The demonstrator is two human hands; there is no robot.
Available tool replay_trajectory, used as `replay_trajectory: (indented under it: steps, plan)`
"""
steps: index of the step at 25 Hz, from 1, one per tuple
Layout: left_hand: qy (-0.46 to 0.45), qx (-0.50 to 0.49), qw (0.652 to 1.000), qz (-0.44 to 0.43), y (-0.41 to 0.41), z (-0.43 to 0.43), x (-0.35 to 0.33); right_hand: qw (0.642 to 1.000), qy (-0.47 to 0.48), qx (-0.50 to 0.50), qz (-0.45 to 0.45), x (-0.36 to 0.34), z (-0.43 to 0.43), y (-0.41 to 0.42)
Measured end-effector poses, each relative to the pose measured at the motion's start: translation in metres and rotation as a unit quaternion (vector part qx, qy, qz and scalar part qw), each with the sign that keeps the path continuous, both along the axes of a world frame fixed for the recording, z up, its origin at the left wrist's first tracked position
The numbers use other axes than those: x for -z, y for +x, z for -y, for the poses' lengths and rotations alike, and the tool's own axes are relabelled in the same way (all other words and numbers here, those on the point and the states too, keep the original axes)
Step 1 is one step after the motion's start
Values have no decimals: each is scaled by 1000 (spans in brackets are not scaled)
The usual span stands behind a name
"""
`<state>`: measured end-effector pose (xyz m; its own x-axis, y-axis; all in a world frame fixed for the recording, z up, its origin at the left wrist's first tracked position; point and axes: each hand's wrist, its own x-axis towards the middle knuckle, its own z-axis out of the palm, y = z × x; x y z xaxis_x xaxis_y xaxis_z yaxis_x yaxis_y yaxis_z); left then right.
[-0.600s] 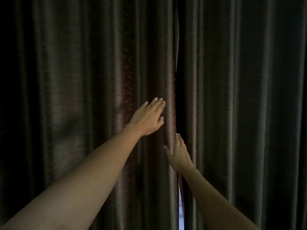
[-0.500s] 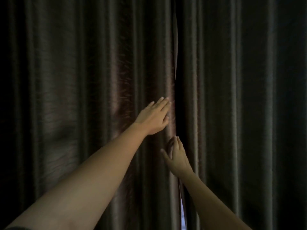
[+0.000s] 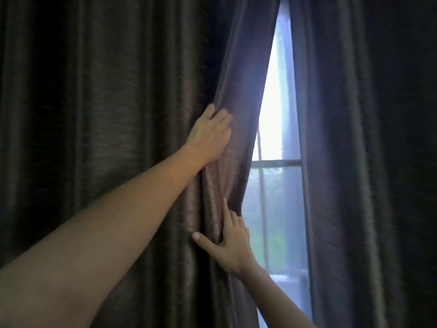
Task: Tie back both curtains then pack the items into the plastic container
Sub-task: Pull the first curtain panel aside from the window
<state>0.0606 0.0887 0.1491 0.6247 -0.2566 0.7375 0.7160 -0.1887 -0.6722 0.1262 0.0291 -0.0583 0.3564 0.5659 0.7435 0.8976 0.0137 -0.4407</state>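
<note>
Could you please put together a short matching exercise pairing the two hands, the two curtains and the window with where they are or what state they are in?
Things:
1. left hand
2. right hand
3. right curtain
4. window

States:
A. hangs untouched
B. shows through the gap, lit
C. gripping the left curtain higher up, fingers bunching the fabric
D. pressed on the left curtain's edge lower down, thumb spread

Pairs: 1-C, 2-D, 3-A, 4-B
</note>
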Motion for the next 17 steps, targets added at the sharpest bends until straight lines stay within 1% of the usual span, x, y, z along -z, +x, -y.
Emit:
replay_trajectory:
  steps: [2, 3, 6, 9, 11, 12, 13, 14, 16, 17]
  plan:
    - [-11, -61, 998, 34, -23, -33, -5, 999, 6, -41, 9, -8, -30, -20]
    - [-25, -71, 995, 58, -37, -47, -10, 998, 12, -63, 8, -13, -46, -31]
    - [-68, -55, 987, 134, -82, -81, -27, 993, 20, -116, 1, -32, -88, -68]
    - [-153, -38, 971, 183, -132, -126, -39, 987, 6, -162, 8, -49, -134, -107]
    - [-208, -1, 954, 216, -165, -158, -42, 983, 2, -181, 6, -54, -167, -134]
    - [-239, 39, 940, 241, -179, -174, -43, 981, 4, -195, 2, -55, -183, -145]
    - [-272, 86, 918, 276, -193, -188, -42, 977, 4, -212, -2, -56, -198, -157]
    - [-305, 131, 888, 318, -209, -204, -41, 973, 3, -232, -5, -55, -217, -171]
    - [-370, 207, 809, 407, -239, -239, -41, 967, 8, -255, -8, -56, -251, -199]
    - [-400, 227, 770, 442, -254, -255, -41, 966, 13, -260, -7, -56, -267, -212]
